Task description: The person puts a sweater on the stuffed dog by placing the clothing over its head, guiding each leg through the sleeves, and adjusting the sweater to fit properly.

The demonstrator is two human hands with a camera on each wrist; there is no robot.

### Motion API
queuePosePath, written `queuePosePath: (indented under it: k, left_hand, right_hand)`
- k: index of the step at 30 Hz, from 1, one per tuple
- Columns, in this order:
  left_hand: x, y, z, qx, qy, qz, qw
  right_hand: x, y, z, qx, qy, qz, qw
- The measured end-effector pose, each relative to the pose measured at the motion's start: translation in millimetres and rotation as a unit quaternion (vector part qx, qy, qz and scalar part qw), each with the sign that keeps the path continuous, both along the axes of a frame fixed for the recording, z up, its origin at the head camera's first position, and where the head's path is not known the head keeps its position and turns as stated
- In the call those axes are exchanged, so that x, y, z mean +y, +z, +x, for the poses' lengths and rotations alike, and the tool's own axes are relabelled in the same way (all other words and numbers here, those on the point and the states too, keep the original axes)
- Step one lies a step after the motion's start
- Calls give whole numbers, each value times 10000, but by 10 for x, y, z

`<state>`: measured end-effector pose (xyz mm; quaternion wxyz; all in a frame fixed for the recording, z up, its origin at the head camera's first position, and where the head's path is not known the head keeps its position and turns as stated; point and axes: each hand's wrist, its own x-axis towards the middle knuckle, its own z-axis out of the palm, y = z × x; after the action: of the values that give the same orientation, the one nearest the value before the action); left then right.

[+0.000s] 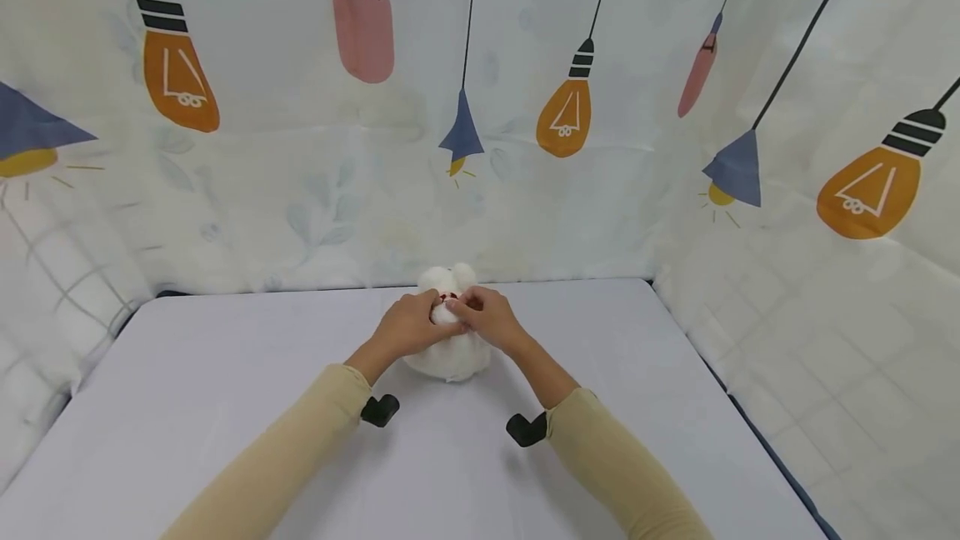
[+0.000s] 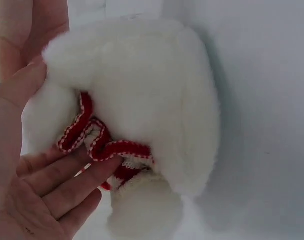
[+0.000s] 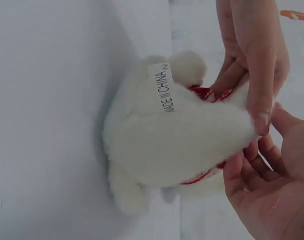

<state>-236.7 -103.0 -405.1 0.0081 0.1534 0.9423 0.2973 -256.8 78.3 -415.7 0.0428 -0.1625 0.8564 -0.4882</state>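
Note:
A white plush toy [image 1: 452, 361] sits upright on the table, two round white lobes at its top. Red-and-white knitted trim [image 2: 122, 148] winds round it. My left hand [image 1: 407, 325] grips the upper part from the left; in the left wrist view its thumb lies on the fur and its fingers run beneath the trim. From the right, my right hand [image 1: 491, 319] pinches the plush near the same spot, its fingertips close to the left thumb. A printed white label [image 3: 163, 87] shows on the toy's fur. Fur and fingers hide part of the trim.
The table [image 1: 247, 357] has a pale cloth, and its back edge runs just behind the toy. A curtain [image 1: 315, 173] printed with lamps and bulbs hangs behind and along both sides. Black wrist mounts [image 1: 380, 411] stick out by both sleeves.

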Motion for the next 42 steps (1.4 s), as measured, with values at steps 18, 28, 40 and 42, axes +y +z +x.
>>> queuePosePath:
  k: [18, 28, 40, 42]
  left_hand:
    - [-2, -80, -66, -474, 814, 2487, 9640]
    - [-18, -181, -107, -1508, 71, 4582, 8759]
    - [116, -237, -73, 633, 660, 2352, 9676]
    - [143, -242, -56, 868, 514, 2274, 9686]
  right_hand:
    - [471, -199, -113, -1624, -467, -497, 9844]
    - [561, -257, -57, -2156, 764, -1886, 9551]
    - [285, -307, -75, -267, -1663, -1211, 9782]
    - [246, -310, -82, 38, -1745, -836, 9811]
